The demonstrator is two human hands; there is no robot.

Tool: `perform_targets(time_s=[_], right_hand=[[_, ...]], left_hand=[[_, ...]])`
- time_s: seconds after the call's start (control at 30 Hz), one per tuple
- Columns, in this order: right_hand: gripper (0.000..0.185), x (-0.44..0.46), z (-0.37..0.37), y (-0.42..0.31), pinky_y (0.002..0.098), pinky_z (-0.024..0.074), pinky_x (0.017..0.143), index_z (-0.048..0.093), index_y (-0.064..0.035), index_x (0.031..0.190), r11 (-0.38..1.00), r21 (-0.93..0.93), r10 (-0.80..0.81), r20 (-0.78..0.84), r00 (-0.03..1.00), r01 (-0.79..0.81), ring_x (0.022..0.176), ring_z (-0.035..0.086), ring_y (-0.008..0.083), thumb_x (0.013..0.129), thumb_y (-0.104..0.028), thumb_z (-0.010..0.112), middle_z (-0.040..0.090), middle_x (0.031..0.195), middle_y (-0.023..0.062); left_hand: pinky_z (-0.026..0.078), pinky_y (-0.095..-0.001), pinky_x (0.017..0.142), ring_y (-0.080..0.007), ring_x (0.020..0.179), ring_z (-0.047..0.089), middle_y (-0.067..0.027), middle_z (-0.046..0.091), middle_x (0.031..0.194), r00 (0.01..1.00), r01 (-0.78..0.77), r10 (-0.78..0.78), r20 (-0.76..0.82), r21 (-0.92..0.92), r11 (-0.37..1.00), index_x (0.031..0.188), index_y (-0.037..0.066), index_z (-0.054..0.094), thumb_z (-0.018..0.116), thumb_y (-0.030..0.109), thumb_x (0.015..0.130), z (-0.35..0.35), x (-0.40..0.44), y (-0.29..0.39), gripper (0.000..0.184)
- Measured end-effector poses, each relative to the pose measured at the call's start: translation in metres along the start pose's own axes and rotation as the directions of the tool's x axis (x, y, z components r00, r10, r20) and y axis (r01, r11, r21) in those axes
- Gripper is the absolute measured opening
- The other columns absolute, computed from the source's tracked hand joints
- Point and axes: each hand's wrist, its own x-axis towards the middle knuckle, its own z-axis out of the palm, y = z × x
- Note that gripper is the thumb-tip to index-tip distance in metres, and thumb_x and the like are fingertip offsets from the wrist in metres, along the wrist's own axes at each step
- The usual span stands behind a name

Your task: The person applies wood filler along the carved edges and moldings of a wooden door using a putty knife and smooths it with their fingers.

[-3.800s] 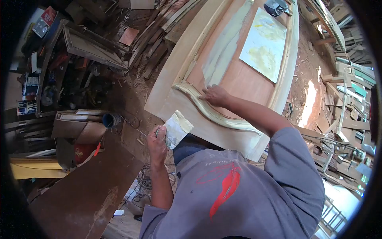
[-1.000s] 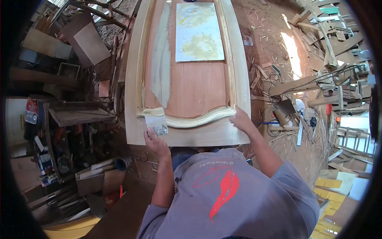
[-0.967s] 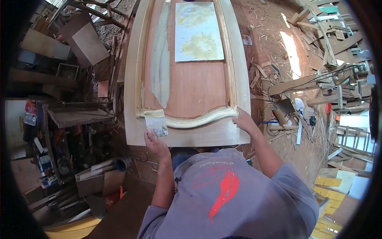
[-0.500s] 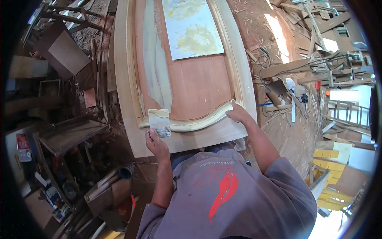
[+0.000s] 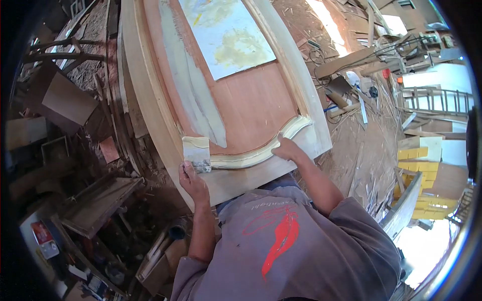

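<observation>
My left hand grips a wide putty knife, its blade up and cream putty along the top edge. My right hand has one finger stretched onto the curved moulding at the near end of a wooden door. The other fingers are curled, and nothing shows in them. Pale filler coats the moulding, and a long streak of filler runs down the reddish panel. On the panel lies a white sheet smeared with yellowish putty.
On the left are a wooden tray-like stand, boards and dark clutter. Wood scraps and a long plank cover the ground at right, beside a wooden ladder. Yellow pieces stand further right.
My right finger has slid left along the curved moulding, away from its right end. The view has turned, so the door appears tilted. The putty knife stays in my left hand.
</observation>
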Motion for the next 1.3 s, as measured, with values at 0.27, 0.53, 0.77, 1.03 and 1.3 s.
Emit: perform_targets(time_s=[0.27,0.53,0.77,1.03,1.3], right_hand=[[0.096,-0.007,0.007,0.013,0.0499,0.0522,0.108,0.036,-0.0005,0.163,0.992,-0.116,0.016,-0.303,0.953,-0.053,0.121,0.069,0.043,0.082,-0.036,0.073,0.073,0.123,0.0286],[0.093,-0.008,0.018,-0.009,0.0486,0.0558,0.102,0.035,-0.0072,0.165,0.944,-0.291,0.084,-0.239,0.967,-0.154,0.114,0.073,0.0379,0.083,-0.031,0.071,0.076,0.118,0.0225],[0.088,-0.016,0.027,-0.026,0.0455,0.059,0.096,0.036,-0.0094,0.166,0.895,-0.405,0.112,-0.203,0.973,-0.188,0.11,0.075,0.0327,0.086,-0.027,0.07,0.077,0.117,0.0172],[0.079,-0.026,0.061,-0.048,0.045,0.0605,0.09,0.041,0.0016,0.16,0.893,-0.434,0.057,-0.151,0.987,-0.118,0.108,0.076,0.032,0.088,-0.021,0.065,0.077,0.115,0.019],[0.081,-0.019,0.116,-0.078,0.0471,0.0603,0.092,0.046,0.0059,0.154,0.905,-0.425,-0.007,-0.022,1.0,-0.003,0.104,0.076,0.0351,0.083,-0.027,0.07,0.077,0.111,0.0212]], left_hand=[[0.044,-0.028,0.076,-0.0078,0.085,0.047,0.0023,0.054,0.09,0.998,0.024,-0.024,0.055,0.002,1.0,0.097,0.002,0.06,0.052,0.025,0.115,0.004,0.019,0.018,0.03],[0.039,-0.0257,0.071,-0.0053,0.08,0.042,0.0054,0.047,0.085,0.996,0.002,-0.002,0.089,0.006,1.0,0.09,0.004,0.055,0.053,0.022,0.114,0.004,0.03,0.023,0.03],[0.04,-0.0269,0.073,-0.0066,0.081,0.043,0.0039,0.049,0.087,0.993,0.019,-0.017,0.119,-0.014,1.0,0.092,0.004,0.056,0.052,0.022,0.114,0.004,0.035,0.019,0.029],[0.047,-0.0292,0.081,-0.0082,0.088,0.052,0.0006,0.059,0.095,0.983,0.011,-0.011,0.184,-0.002,1.0,0.101,0.001,0.062,0.052,0.025,0.114,-0.006,0.037,0.009,0.029],[0.041,-0.0272,0.072,-0.0069,0.081,0.043,0.0038,0.05,0.085,0.989,-0.005,0.005,0.146,-0.002,1.0,0.091,0.002,0.056,0.053,0.023,0.113,0.004,0.03,0.023,0.031]])
